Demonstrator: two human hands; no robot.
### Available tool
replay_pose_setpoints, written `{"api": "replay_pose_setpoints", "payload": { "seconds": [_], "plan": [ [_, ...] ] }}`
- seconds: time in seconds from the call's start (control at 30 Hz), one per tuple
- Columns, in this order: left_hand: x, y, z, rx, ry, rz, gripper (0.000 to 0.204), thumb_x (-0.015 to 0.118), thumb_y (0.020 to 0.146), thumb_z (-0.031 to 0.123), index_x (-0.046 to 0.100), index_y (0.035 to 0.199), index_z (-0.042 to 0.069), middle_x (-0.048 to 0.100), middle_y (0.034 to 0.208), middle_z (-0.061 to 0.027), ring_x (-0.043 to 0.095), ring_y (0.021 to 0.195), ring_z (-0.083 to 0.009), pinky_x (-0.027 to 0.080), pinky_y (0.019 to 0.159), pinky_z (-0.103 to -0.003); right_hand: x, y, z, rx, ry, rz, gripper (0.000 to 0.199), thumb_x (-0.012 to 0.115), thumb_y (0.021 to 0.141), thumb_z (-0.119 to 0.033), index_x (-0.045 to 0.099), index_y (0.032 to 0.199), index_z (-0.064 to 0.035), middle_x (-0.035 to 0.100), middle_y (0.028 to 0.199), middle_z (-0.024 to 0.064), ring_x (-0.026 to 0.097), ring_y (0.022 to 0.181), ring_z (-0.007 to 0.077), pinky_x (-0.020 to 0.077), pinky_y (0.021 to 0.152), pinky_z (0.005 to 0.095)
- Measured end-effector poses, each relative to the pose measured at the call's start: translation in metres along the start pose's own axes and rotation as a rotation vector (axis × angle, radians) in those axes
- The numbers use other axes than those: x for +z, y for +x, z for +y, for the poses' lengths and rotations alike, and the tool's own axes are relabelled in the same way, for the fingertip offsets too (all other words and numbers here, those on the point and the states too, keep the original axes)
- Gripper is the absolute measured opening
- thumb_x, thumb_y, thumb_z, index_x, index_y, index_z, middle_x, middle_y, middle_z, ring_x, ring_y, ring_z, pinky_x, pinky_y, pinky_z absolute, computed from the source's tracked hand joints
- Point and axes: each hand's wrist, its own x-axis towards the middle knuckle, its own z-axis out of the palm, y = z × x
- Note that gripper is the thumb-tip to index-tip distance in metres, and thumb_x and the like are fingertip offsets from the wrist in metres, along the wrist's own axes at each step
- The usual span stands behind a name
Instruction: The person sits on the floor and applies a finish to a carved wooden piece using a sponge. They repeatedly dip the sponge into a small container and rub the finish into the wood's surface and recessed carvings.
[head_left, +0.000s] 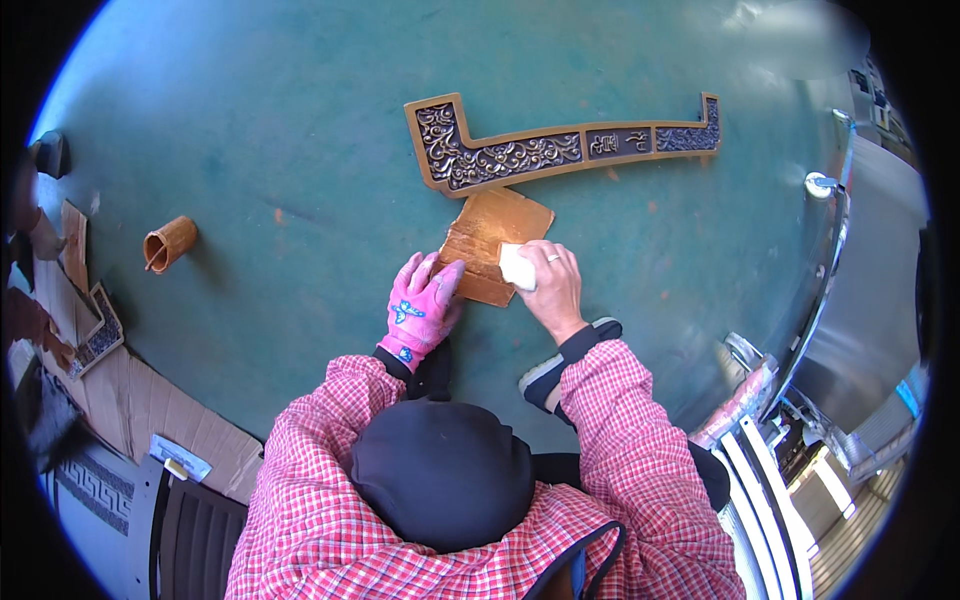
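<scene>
My left hand (418, 308), in a pink glove with blue patterns, is at the left edge of a flat brown sheet (488, 240) with streaked, glossy patches. Its fingers are stretched out, and the one nearest the sheet touches it. A white pad, perhaps a folded cloth or sponge (517, 266), is pressed on the right part of the sheet by my bare right hand (553, 290), which is closed around it. Just beyond the sheet lies a long angled metal piece (535, 153) with a bronze rim, dark ground and raised scrollwork; its lower rim meets the sheet's far corner.
On the green surface (310, 130) at left lies a brown cylindrical cup (172, 243). Another person's hand (55, 345) holds a patterned metal piece (102, 335) beside cardboard (150, 400). A white slatted chair (765, 500) stands at right near a metal-edged bench (860, 280).
</scene>
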Motion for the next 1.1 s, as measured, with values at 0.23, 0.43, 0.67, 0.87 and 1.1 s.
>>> {"api": "replay_pose_setpoints", "payload": {
  "seconds": [0.23,0.43,0.67,0.87,1.1],
  "plan": [
    [0.002,-0.007,-0.007,-0.001,0.022,-0.006,0.066,0.076,0.070,0.017,0.053,0.131,0.009,0.061,0.124,-0.0092,0.053,0.122,-0.0342,0.037,0.109,-0.052,0.003,0.006,-0.006,-0.109,0.012,-0.004,0.043,0.081,0.062,-0.010,0.058,0.098,-0.0110,0.061,0.097,0.0066,0.058,0.094,0.0281,0.0451,0.083,0.0421],
    [-0.014,0.010,0.002,0.087,0.004,-0.085,0.070,0.077,0.070,0.020,0.051,0.134,0.009,0.062,0.124,-0.0102,0.050,0.124,-0.0355,0.034,0.110,-0.052,-0.133,0.050,0.070,-0.047,-0.280,-0.285,0.027,0.074,0.071,-0.019,0.057,0.091,-0.0162,0.059,0.093,0.0056,0.060,0.094,0.0269,0.0468,0.080,0.0441],
    [-0.106,0.082,-0.002,0.263,0.230,-0.054,0.068,0.080,0.066,0.024,0.056,0.128,0.011,0.061,0.123,-0.0085,0.049,0.125,-0.0315,0.037,0.109,-0.048,-0.282,0.035,0.142,0.219,-0.203,0.074,0.032,0.071,0.072,-0.009,0.058,0.100,-0.0094,0.065,0.093,0.0087,0.064,0.092,0.0290,0.0510,0.080,0.0380],
    [-0.177,0.135,-0.012,0.290,0.474,-0.121,0.074,0.081,0.065,0.019,0.052,0.133,0.011,0.057,0.128,-0.0109,0.046,0.128,-0.0348,0.038,0.109,-0.049,-0.211,0.064,0.202,0.317,0.081,0.368,0.039,0.074,0.071,-0.006,0.056,0.106,-0.0102,0.068,0.095,0.0112,0.067,0.091,0.0301,0.0526,0.078,0.0389],
    [-0.204,0.145,0.056,0.006,0.659,-0.241,0.073,0.079,0.066,0.015,0.051,0.134,0.011,0.058,0.128,-0.0092,0.043,0.131,-0.0352,0.037,0.109,-0.049,-0.145,0.110,0.248,0.154,0.116,0.273,0.041,0.075,0.067,-0.003,0.055,0.101,-0.0138,0.064,0.101,0.0064,0.062,0.099,0.0309,0.0503,0.081,0.0434]
  ]
}}
